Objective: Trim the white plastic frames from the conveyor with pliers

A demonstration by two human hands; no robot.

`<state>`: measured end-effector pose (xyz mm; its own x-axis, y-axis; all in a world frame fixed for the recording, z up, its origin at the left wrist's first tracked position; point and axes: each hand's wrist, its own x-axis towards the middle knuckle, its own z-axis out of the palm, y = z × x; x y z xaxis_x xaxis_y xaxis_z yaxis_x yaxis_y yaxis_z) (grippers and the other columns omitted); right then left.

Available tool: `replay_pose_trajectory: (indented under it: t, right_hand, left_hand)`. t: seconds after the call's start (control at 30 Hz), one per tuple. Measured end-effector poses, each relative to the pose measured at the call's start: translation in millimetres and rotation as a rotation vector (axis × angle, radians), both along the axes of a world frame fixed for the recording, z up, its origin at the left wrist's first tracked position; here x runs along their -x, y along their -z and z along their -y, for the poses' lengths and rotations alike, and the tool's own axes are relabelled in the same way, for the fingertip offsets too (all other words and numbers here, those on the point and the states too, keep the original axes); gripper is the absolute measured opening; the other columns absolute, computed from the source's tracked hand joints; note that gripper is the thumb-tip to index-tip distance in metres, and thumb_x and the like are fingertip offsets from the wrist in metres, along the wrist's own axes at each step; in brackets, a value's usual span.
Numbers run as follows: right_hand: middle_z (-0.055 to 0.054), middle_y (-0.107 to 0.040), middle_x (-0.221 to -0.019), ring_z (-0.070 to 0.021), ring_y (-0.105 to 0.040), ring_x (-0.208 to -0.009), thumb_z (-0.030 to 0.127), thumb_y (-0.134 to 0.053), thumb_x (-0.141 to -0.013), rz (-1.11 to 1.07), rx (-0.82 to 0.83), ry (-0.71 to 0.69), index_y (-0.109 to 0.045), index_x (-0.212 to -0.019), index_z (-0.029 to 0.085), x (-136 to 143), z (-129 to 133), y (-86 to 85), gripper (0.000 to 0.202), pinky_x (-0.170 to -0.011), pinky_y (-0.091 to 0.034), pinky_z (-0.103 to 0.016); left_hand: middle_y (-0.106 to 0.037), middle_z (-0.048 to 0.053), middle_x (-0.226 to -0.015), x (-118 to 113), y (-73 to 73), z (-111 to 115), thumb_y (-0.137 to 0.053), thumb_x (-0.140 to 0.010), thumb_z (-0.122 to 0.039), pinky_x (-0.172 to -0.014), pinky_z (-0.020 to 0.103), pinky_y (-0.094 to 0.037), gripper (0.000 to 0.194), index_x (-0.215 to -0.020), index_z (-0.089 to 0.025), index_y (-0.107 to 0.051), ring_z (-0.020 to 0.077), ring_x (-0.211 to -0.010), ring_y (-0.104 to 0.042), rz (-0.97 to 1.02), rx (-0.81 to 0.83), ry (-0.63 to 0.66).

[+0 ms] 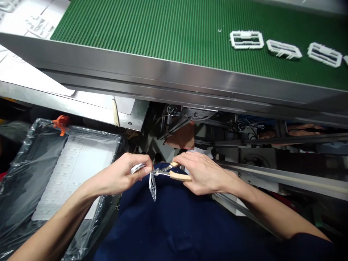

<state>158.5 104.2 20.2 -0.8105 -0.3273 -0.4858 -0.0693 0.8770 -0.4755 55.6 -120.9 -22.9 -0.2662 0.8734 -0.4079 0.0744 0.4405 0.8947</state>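
Note:
My left hand (130, 173) is closed around white plastic parts; a few thin white edges show above its curled fingers. A white plastic frame part (153, 187) hangs below its fingertips, tilted nearly upright. In my right hand (199, 173) are nippers (179, 176) with cream-coloured handles. Their metal jaws reach left and meet the part at my left fingertips. Whether the blades are touching the plastic I cannot tell. Both hands are close together in front of dark blue clothing.
Several white plastic frames (247, 40) lie on the green conveyor belt (141, 27) behind a metal side rail (163, 81). At left, a plastic-lined bin (108, 136) holds rows of white parts. A cream-handled tool (115, 113) lies on the metal table's edge (136, 123).

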Motion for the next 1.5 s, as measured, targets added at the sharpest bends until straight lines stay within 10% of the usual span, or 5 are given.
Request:
replay_pose_trajectory:
  t: [0.37, 0.73, 0.93, 1.17, 1.5]
  right_hand:
    - [-0.002, -0.053, -0.067, -0.0156, -0.046, -0.056, 0.019, -0.053, -0.064, -0.045, -0.179, -0.268, -0.051, -0.082, 0.020, 26.8, -9.0, -21.2, 0.018, -0.050, -0.024, -0.028]
    - [0.003, -0.045, -0.048, -0.0097, -0.032, -0.040, 0.013, -0.052, -0.060, 0.055, -0.051, -0.247, -0.051, -0.069, 0.022, 46.5, -12.7, -15.7, 0.013, -0.048, -0.017, -0.027]
    - [0.005, -0.046, -0.052, -0.0094, -0.038, -0.046, 0.017, -0.055, -0.067, 0.173, 0.107, -0.023, -0.050, -0.068, 0.021, 28.0, -27.5, 5.4, 0.007, -0.048, -0.023, -0.024]
    - [0.004, -0.058, -0.072, -0.0112, -0.051, -0.062, 0.041, -0.065, -0.072, 0.158, 0.468, 0.696, -0.049, -0.090, 0.023, -14.3, 31.5, 35.7, 0.030, -0.057, -0.037, -0.023]
    - [0.005, -0.045, -0.068, -0.0082, -0.039, -0.058, 0.028, -0.070, -0.067, 0.133, 0.890, 0.879, -0.047, -0.080, 0.020, -3.0, 17.8, 52.8, 0.027, -0.055, -0.035, -0.021]
  left_hand:
    - [-0.043, -0.005, -0.062, -0.2, -8.9, -11.1, -0.042, -0.091, -0.035, -0.054, 0.023, -0.031, 0.026, -0.071, -0.019, -0.048, 0.0116, -0.057, -0.037, -0.021, 0.018, 0.035]
    - [-0.043, -0.003, -0.064, -4.7, 1.6, -13.4, -0.043, -0.090, -0.037, -0.056, 0.025, -0.032, 0.027, -0.071, -0.018, -0.048, 0.0134, -0.060, -0.038, 0.050, 0.018, -0.014]
    - [-0.048, -0.001, -0.067, -9.6, 15.7, -10.0, -0.048, -0.087, -0.043, -0.055, 0.025, -0.033, 0.028, -0.075, -0.018, -0.051, 0.0149, -0.062, -0.044, 0.189, 0.031, -0.171]
    - [-0.054, -0.001, -0.067, -15.0, 24.1, -18.1, -0.049, -0.087, -0.041, -0.061, 0.027, -0.037, 0.027, -0.075, -0.017, -0.052, 0.0150, -0.065, -0.049, 0.232, 0.015, -0.292]
    - [-0.053, -0.001, -0.064, -9.7, 62.4, -25.9, -0.057, -0.082, -0.045, -0.046, 0.022, -0.038, 0.031, -0.075, -0.015, -0.056, 0.0105, -0.048, -0.049, 0.622, 0.118, -0.479]
